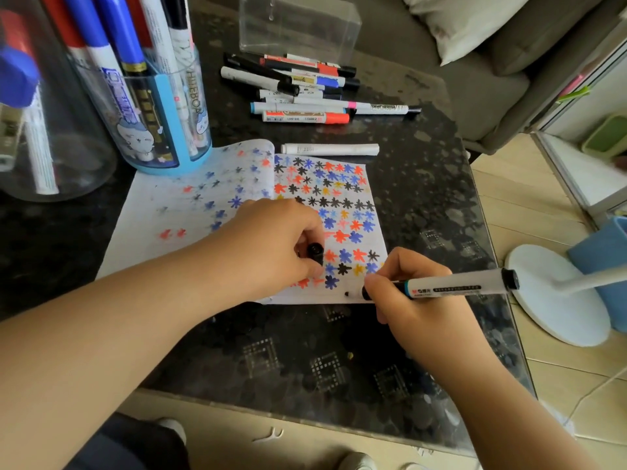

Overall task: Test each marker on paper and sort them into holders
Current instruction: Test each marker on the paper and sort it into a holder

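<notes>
My right hand (412, 300) grips a white marker (454, 284) with a black end, its black tip touching the bottom edge of the paper (169, 212) beside a small black dot. My left hand (271, 245) rests on the paper and pinches the marker's black cap (315, 252). The paper is covered with red, blue, black and yellow star marks. A blue holder (166, 130) with several markers stands at the back left. Beside it is a clear round holder (61, 137), also holding markers. A pile of loose markers (305, 86) lies behind the paper.
A single white marker (330, 149) lies just above the paper. A clear plastic box (298, 25) stands at the back of the dark table (305, 361). A grey sofa with a pillow is behind, and a white lamp base (556, 296) sits on the floor to the right.
</notes>
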